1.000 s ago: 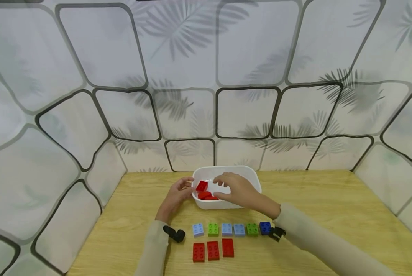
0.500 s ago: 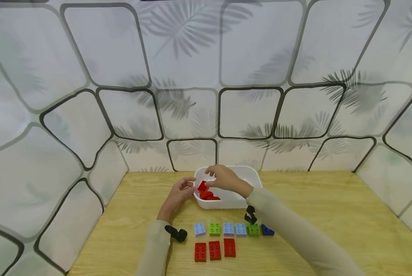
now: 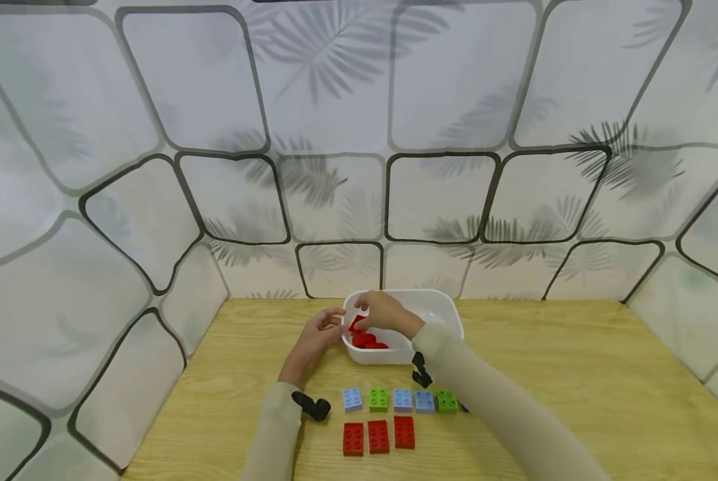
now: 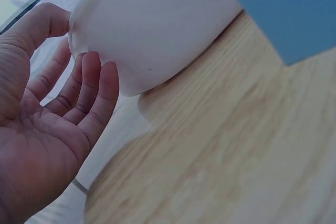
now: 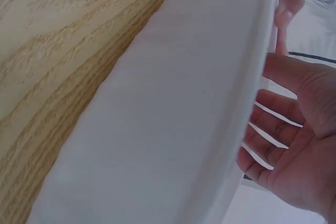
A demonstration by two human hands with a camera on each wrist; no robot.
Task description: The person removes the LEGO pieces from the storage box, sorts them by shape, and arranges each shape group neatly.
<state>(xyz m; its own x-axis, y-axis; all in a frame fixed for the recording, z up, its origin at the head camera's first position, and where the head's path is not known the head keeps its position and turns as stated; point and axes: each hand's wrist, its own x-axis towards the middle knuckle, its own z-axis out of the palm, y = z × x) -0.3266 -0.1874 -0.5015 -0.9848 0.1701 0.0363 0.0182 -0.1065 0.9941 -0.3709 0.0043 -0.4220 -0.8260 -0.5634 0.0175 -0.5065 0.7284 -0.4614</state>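
A white plastic tub (image 3: pixel 439 317) stands at the back of the wooden table. My left hand (image 3: pixel 313 344) is at its left end, its thumb and fingertips touching the outside of the wall and rim. In the left wrist view the fingers (image 4: pixel 107 95) are loosely bent against the tub. My right hand (image 3: pixel 385 312) reaches over the tub, thumb and fingers apart, right at a tilted red toy brick (image 3: pixel 356 323) in the left end. More red pieces (image 3: pixel 366 341) lie below it. The right wrist view hides the fingertips behind the rim.
In front of the tub is a row of small bricks: light blue (image 3: pixel 352 399), green (image 3: pixel 378 400) and others, with a dark blue one (image 3: pixel 464 407) mostly behind the right sleeve. Nearer lie three red bricks (image 3: pixel 379 437) side by side. A patterned curtain (image 3: pixel 431 200) surrounds the table.
My right hand has moved left across the tub to the tilted red brick, its sleeve now covering most of the dark blue brick. My left hand stays at the tub's end.
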